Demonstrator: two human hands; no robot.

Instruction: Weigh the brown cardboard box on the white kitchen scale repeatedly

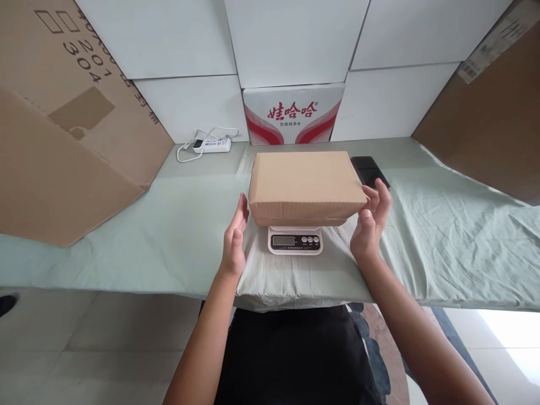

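A closed brown cardboard box (pixel 306 177) rests on a small white kitchen scale (pixel 295 250), hiding the weighing plate. The scale's dark display and several round buttons show in front of the box. My left hand (pixel 235 239) is upright at the box's left side, fingers extended, a slim gap from the cardboard. On the right, my right hand (pixel 372 222) is open beside the front right corner, its fingers loosely curved. Its fingertips are close to that corner; whether they touch it I cannot tell.
A black phone-like slab (pixel 371 171) lies behind the box's right side. A white power strip (pixel 212 145) with a cable lies back left. A printed white carton (pixel 294 115) stands behind. Large cardboard panels flank the table at left (pixel 84 169) and right (pixel 489 107).
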